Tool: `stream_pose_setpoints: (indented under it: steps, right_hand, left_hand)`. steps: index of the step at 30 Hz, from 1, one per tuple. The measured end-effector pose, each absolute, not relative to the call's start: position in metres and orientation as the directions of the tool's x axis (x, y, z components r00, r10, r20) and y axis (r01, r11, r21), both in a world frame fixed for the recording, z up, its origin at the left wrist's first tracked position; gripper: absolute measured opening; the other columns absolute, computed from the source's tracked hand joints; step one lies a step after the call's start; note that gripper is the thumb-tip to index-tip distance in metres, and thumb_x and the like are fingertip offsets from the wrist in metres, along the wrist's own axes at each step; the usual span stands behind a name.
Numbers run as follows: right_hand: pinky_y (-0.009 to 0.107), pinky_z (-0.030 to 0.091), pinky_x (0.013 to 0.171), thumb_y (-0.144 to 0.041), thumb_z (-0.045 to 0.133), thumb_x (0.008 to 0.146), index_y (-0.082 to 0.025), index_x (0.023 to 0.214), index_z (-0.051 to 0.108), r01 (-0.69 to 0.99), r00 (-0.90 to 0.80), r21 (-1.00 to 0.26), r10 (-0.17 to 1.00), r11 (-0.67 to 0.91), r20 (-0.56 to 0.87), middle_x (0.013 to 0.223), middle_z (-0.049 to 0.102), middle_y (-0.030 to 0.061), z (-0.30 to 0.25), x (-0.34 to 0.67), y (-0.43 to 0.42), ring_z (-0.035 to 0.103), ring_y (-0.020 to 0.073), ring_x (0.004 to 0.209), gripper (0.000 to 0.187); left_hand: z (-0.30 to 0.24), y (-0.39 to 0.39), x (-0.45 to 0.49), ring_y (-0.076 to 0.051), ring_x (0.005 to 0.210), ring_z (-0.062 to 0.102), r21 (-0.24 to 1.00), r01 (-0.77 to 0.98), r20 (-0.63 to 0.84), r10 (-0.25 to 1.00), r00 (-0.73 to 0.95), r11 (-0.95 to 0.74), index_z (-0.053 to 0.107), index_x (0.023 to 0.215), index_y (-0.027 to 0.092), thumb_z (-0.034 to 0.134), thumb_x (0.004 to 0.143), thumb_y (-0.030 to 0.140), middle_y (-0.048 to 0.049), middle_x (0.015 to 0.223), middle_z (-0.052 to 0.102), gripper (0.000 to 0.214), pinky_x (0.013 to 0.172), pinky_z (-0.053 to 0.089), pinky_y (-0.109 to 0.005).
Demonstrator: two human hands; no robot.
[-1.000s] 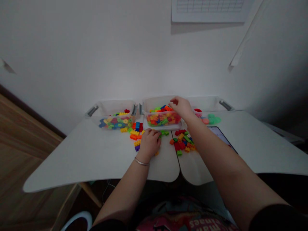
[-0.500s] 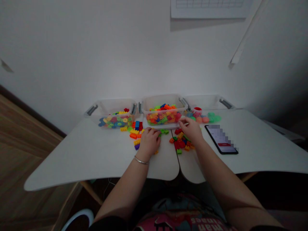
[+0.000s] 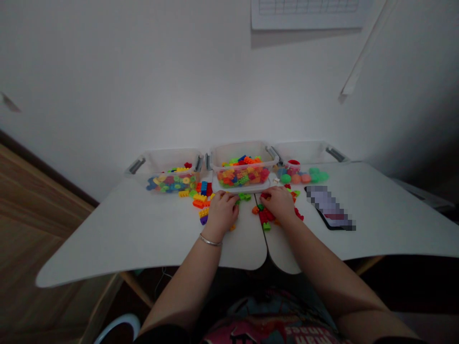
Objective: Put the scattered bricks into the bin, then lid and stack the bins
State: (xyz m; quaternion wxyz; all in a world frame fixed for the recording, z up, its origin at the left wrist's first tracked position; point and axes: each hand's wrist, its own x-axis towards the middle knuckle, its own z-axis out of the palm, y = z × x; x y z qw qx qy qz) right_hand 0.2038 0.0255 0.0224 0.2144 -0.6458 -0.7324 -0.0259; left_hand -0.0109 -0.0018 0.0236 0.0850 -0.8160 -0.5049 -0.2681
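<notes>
My left hand [image 3: 222,213] rests palm down on the white table [image 3: 125,234], its fingertips near a pair of green bricks [image 3: 245,196]. A mixed heap of toy bricks [image 3: 201,198] lies to its left. My right hand [image 3: 279,203] presses down over a heap of mostly red bricks [image 3: 267,216] and partly hides it. Neither hand clearly shows a brick between its fingers. In front of both hands stands a clear plastic bin [image 3: 238,150] full of multicoloured bricks.
To the left stands a clear bin [image 3: 165,160] holding blue, green and yellow pieces. Another clear bin [image 3: 304,152] at the right holds round coloured pieces and a red-topped cup [image 3: 293,163]. A phone [image 3: 330,208] lies on the table at the right.
My right hand has moved down and toward me, from the front right corner of the middle bin onto the red heap. My left hand has stayed in place.
</notes>
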Motion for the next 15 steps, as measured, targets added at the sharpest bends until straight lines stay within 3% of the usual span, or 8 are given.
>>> stream_pose_setpoints:
  steps: [9, 15]
  right_hand:
    - [0.039, 0.042, 0.09, -0.031, 0.058, 0.082, -0.02, 0.094, 0.073, 0.91, -0.089, -0.349, 0.926, 0.225, 0.366, 0.097, 0.072, 0.0089, 0.01, 0.207, 0.033, 0.06, 0.0249, 0.096, 0.021]
    - [0.04, 0.044, 0.093, -0.031, 0.06, 0.082, -0.019, 0.096, 0.071, 0.789, -0.085, -0.478, 0.839, 0.386, 0.538, 0.097, 0.071, 0.009, 0.008, 0.209, 0.034, 0.061, 0.0249, 0.096, 0.021]
  left_hand:
    - [0.023, -0.002, -0.012, -0.026, 0.101, 0.051, 0.144, 0.862, 0.525, 0.776, 0.35, -0.487, 0.072, 0.105, 0.021, 0.059, 0.081, 0.017, -0.0069, 0.104, 0.07, 0.028, 0.092, 0.047, -0.044]
    - [0.023, -0.002, -0.012, -0.027, 0.102, 0.051, 0.146, 0.866, 0.528, 0.778, 0.341, -0.478, 0.072, 0.106, 0.021, 0.059, 0.081, 0.017, -0.0062, 0.103, 0.07, 0.028, 0.093, 0.047, -0.043]
